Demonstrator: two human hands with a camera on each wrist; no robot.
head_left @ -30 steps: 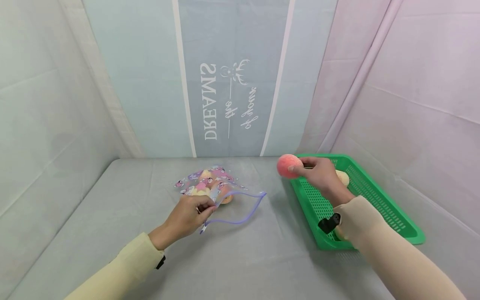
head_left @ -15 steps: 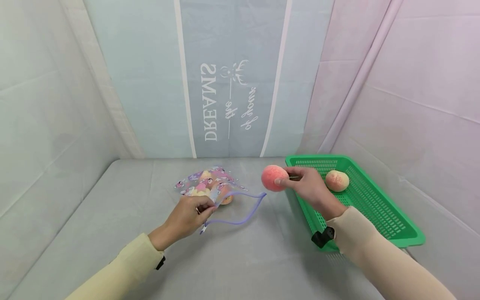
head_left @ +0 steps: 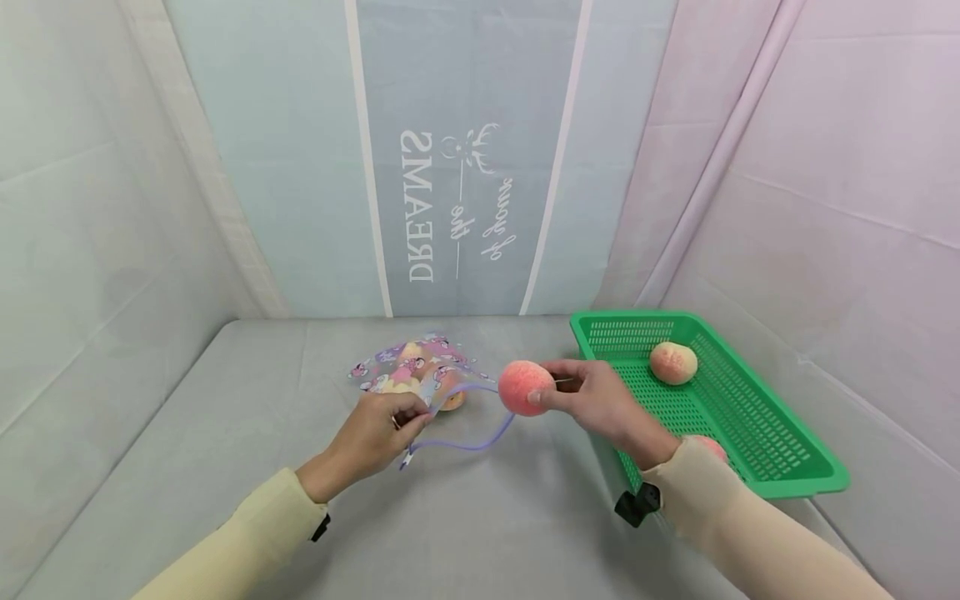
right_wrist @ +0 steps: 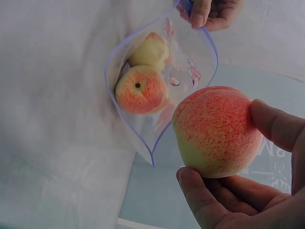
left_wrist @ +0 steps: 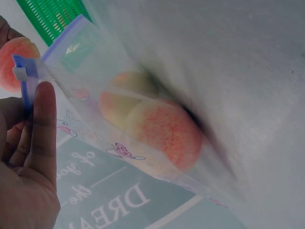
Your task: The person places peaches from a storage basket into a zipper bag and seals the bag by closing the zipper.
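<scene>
My left hand (head_left: 378,433) pinches the purple-edged rim of a clear, cartoon-printed zip bag (head_left: 450,367) and its mouth gapes toward the right. A white slider (left_wrist: 20,73) shows on the rim beside the left fingers. Through the film, two peaches (right_wrist: 141,89) appear inside the bag in the right wrist view. My right hand (head_left: 600,406) grips another peach (head_left: 527,388), red and pale yellow, between thumb and fingers. In the head view that peach overlaps the right corner of the bag's mouth.
A green plastic basket (head_left: 780,425) stands on the right of the grey-covered table (head_left: 465,533). Inside it lie a pale peach (head_left: 673,363) and a red one (head_left: 711,448), partly hidden by the right sleeve. Cloth walls rise at the back and sides.
My right hand has carried the peach left and toward me, from over the basket's edge to the bag's mouth. The left hand and bag have stayed in place.
</scene>
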